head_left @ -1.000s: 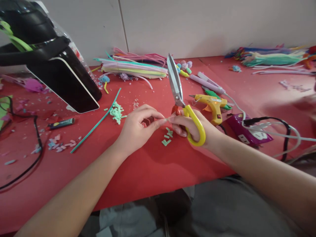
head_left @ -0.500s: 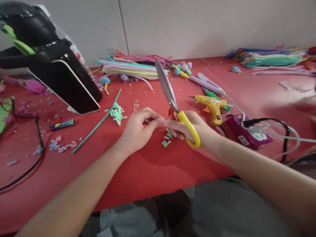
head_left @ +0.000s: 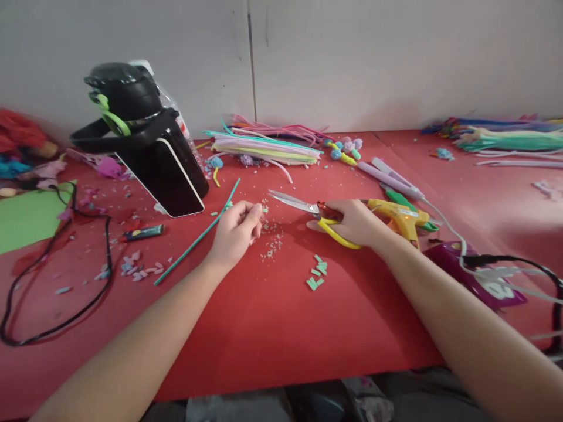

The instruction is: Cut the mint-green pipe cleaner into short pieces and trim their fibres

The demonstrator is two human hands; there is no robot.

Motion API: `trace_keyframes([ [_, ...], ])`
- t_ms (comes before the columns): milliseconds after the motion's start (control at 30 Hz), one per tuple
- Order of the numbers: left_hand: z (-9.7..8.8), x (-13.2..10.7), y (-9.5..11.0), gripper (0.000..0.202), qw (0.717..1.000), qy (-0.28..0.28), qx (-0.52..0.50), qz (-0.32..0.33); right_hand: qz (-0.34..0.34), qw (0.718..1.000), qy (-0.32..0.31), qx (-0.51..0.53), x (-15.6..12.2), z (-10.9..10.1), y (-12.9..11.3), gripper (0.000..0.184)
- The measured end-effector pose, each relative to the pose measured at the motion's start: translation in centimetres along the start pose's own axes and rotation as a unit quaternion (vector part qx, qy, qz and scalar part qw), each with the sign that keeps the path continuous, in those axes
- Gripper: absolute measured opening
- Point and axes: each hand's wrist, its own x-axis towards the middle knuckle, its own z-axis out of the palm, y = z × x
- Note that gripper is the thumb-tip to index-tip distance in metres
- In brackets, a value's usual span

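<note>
My left hand [head_left: 235, 234] is closed in a pinch, with a tiny pale green piece of pipe cleaner [head_left: 264, 209] showing at the fingertips. My right hand [head_left: 354, 221] grips scissors [head_left: 295, 203] by their yellow and red handles. The blades point left, toward my left fingers, and stand apart from the green piece. Fine trimmings [head_left: 271, 246] lie scattered on the red tabletop between my hands. Several short green cut pieces [head_left: 317, 271] lie nearer to me. A long teal pipe cleaner [head_left: 193, 243] lies to the left, partly behind my left hand.
A black container [head_left: 169, 170] with a bottle stands back left, near a black cord [head_left: 108, 264]. Bundled pipe cleaners [head_left: 268, 147] lie by the wall. On the right are a yellow glue gun [head_left: 402, 217], a lilac straightener-like tool [head_left: 389, 177] and a purple power strip [head_left: 479, 278].
My hands have moved apart. The scissors have swung from pointing upward to lying nearly level, blades toward my left hand. The view has shifted, bringing the trimmings between my hands into sight.
</note>
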Motion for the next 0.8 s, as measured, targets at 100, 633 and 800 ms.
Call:
trace_keyframes([
  [100,0.3,0.2,-0.1,0.03,1.0,0.007,-0.014,-0.01,-0.002,1.0,-0.017,-0.005,-0.4,0.0,0.5,0.057],
  [633,0.0,0.4,0.0,0.028,0.999,0.029,-0.017,-0.031,0.0,1.0,-0.019,0.003,-1.0,0.3,0.4,0.056],
  [800,-0.2,0.3,0.2,0.03,0.999,0.02,-0.009,-0.037,0.017,1.0,0.022,0.014,-1.7,0.0,0.4,0.047],
])
